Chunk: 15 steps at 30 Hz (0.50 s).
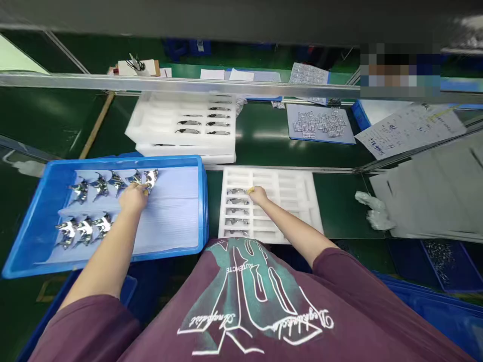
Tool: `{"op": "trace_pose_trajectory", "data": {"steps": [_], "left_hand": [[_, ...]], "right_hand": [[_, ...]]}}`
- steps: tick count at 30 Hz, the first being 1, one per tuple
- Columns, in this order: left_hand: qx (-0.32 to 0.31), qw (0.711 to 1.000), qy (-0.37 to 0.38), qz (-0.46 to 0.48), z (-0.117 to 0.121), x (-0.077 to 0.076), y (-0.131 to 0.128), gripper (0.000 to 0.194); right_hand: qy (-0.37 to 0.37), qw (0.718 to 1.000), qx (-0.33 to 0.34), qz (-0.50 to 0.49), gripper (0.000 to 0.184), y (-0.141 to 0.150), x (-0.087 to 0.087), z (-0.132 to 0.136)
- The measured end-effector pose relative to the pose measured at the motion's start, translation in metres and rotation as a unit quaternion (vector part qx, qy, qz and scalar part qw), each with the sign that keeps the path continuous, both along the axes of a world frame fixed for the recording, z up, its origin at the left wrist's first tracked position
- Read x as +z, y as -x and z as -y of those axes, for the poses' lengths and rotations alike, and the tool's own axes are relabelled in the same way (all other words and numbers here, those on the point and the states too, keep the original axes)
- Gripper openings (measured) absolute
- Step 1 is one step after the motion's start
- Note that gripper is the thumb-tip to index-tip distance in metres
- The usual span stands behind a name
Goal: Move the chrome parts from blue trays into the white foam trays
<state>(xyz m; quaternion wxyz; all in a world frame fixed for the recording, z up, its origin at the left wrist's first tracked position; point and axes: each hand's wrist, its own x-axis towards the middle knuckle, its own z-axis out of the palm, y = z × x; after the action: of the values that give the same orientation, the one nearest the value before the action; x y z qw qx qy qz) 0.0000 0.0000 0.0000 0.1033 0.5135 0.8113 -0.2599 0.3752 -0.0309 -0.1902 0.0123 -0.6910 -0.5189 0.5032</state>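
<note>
Maroon T-shirt (169, 322) — upside-down print, apparently "AUTHENTIC", script beneath unclear; paper sheet (410, 129) — writing too small to read.

A dark green workbench (341, 203) is carrying a blue plastic crate (121, 162) at the near left and, just beside it, a white foam tray (305, 201) with rows of slots. Farther back, a stack of white foam trays (222, 151) is standing on the same surface, with a blue-edged mat (302, 134) bearing small silvery parts lying to its right. Printed paper sheets (409, 131), a pile of grey sheets (433, 201) and a crumpled piece of white plastic (373, 211) are lying along the right side.
</note>
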Motion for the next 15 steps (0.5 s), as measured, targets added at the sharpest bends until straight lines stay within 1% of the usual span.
{"op": "trace_pose_trajectory", "data": {"steps": [2,5,6,8,10,13,14,15], "left_hand": [[-0.009,1.0,-0.004,-0.004,-0.001,-0.002,0.002,0.042],[-0.035,0.999,-0.041,-0.008,0.002,-0.005,0.004,0.04],[-0.047,0.997,-0.063,-0.007,0.004,-0.006,0.003,0.038],[-0.074,0.988,-0.134,0.016,0.01,-0.008,-0.002,0.031],[-0.097,0.972,-0.208,0.051,0.018,-0.012,-0.013,0.025],[-0.14,0.938,-0.297,0.109,0.032,-0.019,-0.04,0.022],[-0.161,0.924,-0.321,0.131,0.037,-0.022,-0.051,0.021],[-0.185,0.907,-0.345,0.156,0.041,-0.025,-0.063,0.02]], "right_hand": [[0.001,0.999,0.022,0.045,0.024,0.002,0.004,-0.001],[0.005,0.993,0.057,0.099,0.021,0.005,0.009,-0.003],[0.007,0.991,0.068,0.111,0.02,0.006,0.011,-0.004],[0.018,0.989,0.086,0.117,0.02,0.007,0.014,-0.009],[0.039,0.987,0.106,0.114,0.019,0.006,0.018,-0.016],[0.075,0.98,0.138,0.12,0.016,0.004,0.028,-0.027],[0.075,0.981,0.133,0.121,0.015,0.004,0.033,-0.029],[0.066,0.985,0.114,0.109,0.015,0.004,0.04,-0.03]]}}
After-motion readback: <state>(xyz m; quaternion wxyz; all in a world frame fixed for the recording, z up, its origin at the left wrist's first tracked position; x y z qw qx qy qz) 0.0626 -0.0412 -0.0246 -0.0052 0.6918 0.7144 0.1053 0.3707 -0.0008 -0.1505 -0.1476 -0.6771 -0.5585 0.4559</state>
